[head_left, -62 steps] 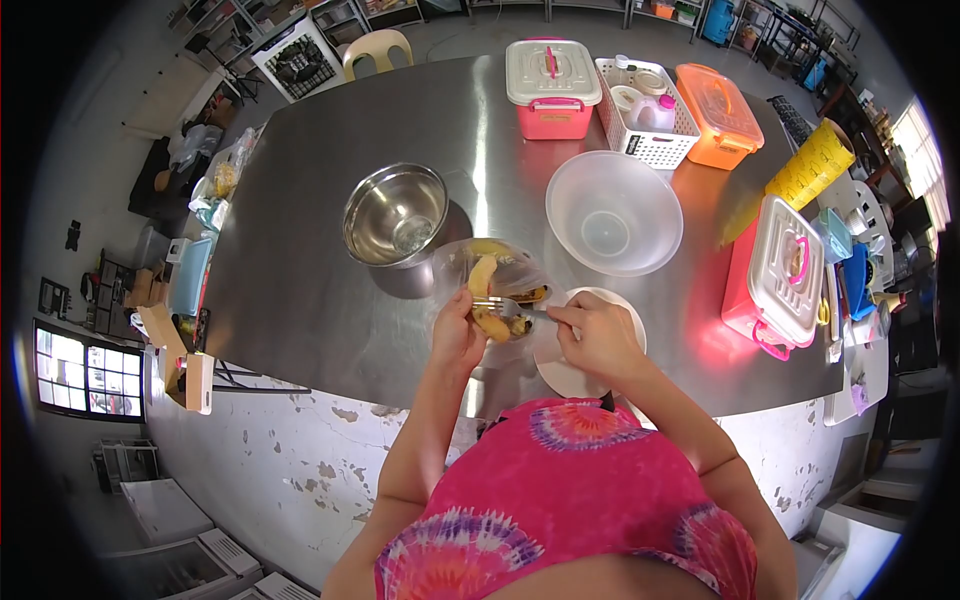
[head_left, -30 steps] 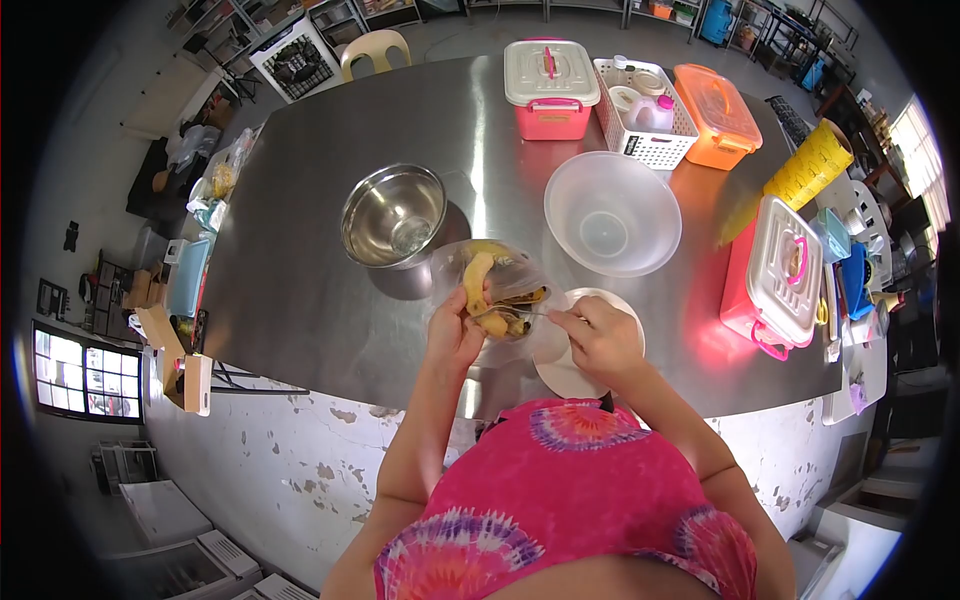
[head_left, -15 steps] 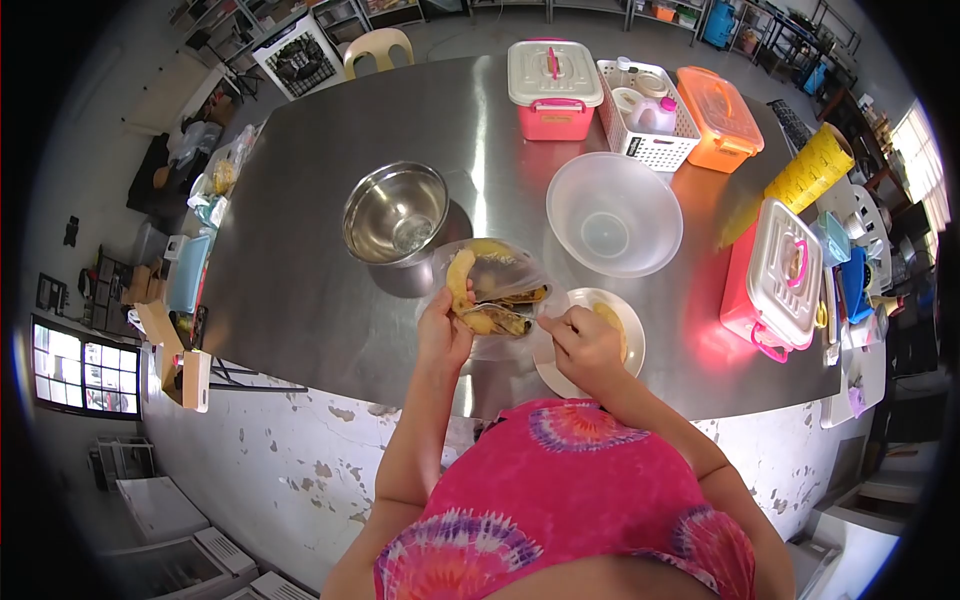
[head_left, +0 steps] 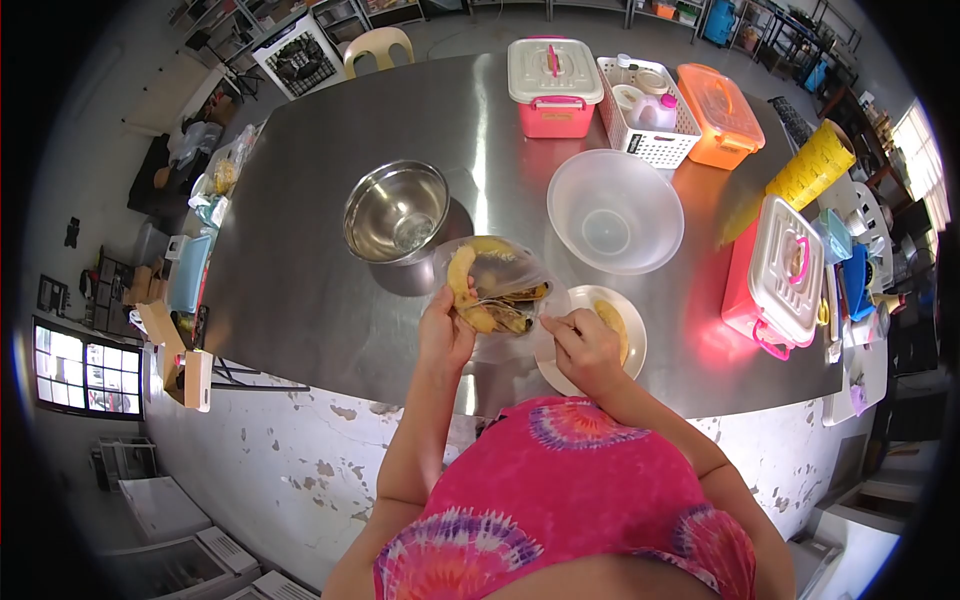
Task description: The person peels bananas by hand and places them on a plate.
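My left hand (head_left: 446, 335) is closed around a banana (head_left: 461, 275), which stands up out of my fingers, its pale flesh partly showing. Beneath and beyond it lies a clear plastic bag (head_left: 527, 262) with dark, blackened banana peels (head_left: 518, 318) in it. My right hand (head_left: 585, 350) is pinched at the bag's right side; what is between thumb and finger is too small to make out. Under and beside this hand sits a white plate (head_left: 637, 348) with a peeled banana (head_left: 612, 318) on it.
A steel bowl (head_left: 374, 215) and a translucent plastic bowl (head_left: 614, 215) stand on the steel table (head_left: 300, 220). Farther back are a pink lidded box (head_left: 555, 120), a white basket (head_left: 660, 148) and an orange box (head_left: 722, 145). At right are another red-pink box (head_left: 742, 285) and a yellow roll (head_left: 812, 168).
Very little differs. Both hands stay in nearly the same place, the left still on the banana and the right still pinched by the bag. The view has shifted slightly.
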A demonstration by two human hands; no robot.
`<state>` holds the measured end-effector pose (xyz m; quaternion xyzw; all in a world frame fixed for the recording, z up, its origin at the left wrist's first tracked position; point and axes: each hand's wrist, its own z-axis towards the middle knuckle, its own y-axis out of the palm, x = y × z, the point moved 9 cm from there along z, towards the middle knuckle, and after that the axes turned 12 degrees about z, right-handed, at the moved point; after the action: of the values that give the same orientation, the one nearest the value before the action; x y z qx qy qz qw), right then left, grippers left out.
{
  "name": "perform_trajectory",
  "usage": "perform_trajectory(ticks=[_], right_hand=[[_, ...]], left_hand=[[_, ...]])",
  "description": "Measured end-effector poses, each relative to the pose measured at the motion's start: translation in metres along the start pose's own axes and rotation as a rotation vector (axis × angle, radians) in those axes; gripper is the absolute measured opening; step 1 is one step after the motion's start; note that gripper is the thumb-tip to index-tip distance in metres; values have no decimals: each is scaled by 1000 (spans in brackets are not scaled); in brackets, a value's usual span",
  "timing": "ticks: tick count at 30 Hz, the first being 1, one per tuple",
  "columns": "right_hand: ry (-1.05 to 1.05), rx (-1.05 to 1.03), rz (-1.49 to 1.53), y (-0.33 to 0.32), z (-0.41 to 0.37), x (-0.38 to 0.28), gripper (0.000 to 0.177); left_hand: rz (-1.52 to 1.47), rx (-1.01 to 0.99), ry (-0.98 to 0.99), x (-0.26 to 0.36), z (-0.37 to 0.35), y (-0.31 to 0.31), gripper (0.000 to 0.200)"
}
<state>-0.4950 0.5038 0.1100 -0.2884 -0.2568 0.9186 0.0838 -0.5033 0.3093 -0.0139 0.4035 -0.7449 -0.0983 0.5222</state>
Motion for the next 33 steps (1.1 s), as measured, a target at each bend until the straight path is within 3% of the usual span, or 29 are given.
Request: perform_trajectory(ticks=[8,12,17,20,33], right_hand=[[165,34,53,-4,-11,15,21],[223,22,95,-7,-17,18,19],[484,-65,305,5,-30,37,17],[530,-75,354,6,-33,40,17],[465,-101,209,3,-30,30,13]], left_hand=[[-20,58,28,1,-15,6,33],[-67,-21,-2,-17,-7,-6,34],[-187,-86,-94,-34,-6,-2,36],[-276,-89,-110,-37,-7,-1,35],[-275,-49,-81,-35,-3,-8,35]])
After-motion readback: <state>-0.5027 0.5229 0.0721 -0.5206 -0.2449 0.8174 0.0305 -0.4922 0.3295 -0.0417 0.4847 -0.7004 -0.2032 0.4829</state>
